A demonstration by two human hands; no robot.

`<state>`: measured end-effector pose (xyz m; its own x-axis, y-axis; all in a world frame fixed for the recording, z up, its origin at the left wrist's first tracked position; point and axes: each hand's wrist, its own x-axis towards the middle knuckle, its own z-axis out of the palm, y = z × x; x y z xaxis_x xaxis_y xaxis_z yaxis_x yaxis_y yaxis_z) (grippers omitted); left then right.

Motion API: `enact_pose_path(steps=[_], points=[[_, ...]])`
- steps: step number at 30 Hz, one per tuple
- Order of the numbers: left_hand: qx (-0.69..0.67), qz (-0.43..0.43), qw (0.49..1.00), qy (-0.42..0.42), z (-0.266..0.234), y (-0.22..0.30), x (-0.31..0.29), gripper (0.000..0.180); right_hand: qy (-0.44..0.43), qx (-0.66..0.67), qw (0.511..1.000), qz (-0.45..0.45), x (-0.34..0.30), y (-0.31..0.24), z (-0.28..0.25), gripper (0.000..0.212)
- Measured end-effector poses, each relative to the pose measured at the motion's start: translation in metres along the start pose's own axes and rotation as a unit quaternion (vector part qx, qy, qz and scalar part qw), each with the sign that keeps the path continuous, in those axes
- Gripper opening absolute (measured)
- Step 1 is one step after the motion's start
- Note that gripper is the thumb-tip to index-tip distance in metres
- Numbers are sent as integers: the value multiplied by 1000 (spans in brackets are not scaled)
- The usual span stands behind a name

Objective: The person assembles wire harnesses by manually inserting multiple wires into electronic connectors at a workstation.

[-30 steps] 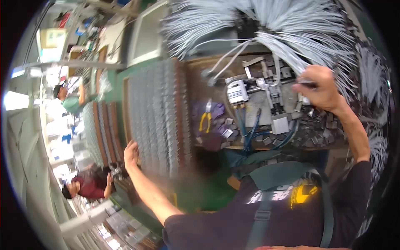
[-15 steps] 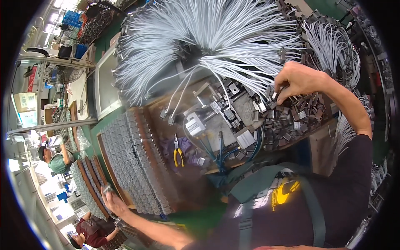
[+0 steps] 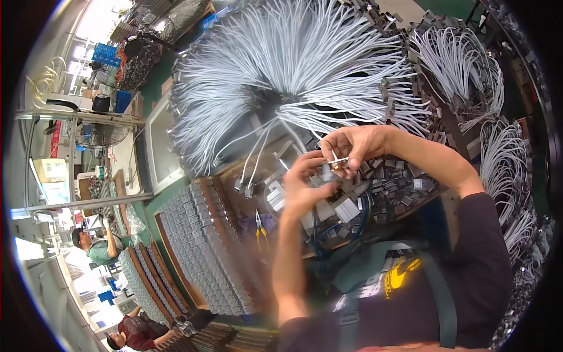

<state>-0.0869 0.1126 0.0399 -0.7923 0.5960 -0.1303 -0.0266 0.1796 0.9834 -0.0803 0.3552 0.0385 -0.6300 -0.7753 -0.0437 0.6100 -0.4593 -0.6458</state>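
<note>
Both hands are up and close together over the bench fixture. My right hand (image 3: 365, 145) pinches a small metal part with a coppery side (image 3: 337, 165). A short piece of white cable appears to rise beside it. My left hand (image 3: 304, 186), blurred, curls its fingers against the near side of that part. Whatever it grips is hard to make out. Below them the metal fixture (image 3: 347, 210) is partly hidden by my hands. A big fan of white cables (image 3: 305, 53) with metal ends spreads behind it.
Yellow-handled pliers (image 3: 261, 232) lie left of the fixture. Loose metal housings (image 3: 390, 190) are heaped at its right. Rows of grey parts (image 3: 202, 246) fill a tray at the left. More cable bundles (image 3: 457, 64) stand at the right. Two people work at the far left.
My left hand has come from the tray at the lower left to the fixture, meeting my right hand. The right hand has moved left from the heap of housings. The view has shifted slightly.
</note>
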Motion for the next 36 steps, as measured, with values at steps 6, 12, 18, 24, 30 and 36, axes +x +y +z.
enact_pose_path(steps=[6, 12, 18, 24, 30, 36], points=[[487, 71, 861, 129, -63, 38, -31, 54, 94, -216, 972, -3, 8, 6, 28, 40], [245, -29, 969, 23, -25, 16, -71, 57, 137, -650, 744, -71, 25, 25, 49, 43], [-18, -78, 996, 31, -16, -26, -73, 57, 98, -591, 800, -36, 30, 34, 36, 36], [-78, -100, 992, 16, -20, -29, -69, 63, 90, -540, 836, -41, 35, 39, 36, 35], [94, -63, 993, 13, -21, -5, -64, 63, 102, -550, 828, -48, 32, 39, 35, 34], [232, -49, 971, 41, -10, 2, -79, 61, 109, -504, 857, -7, 32, 35, 41, 42]])
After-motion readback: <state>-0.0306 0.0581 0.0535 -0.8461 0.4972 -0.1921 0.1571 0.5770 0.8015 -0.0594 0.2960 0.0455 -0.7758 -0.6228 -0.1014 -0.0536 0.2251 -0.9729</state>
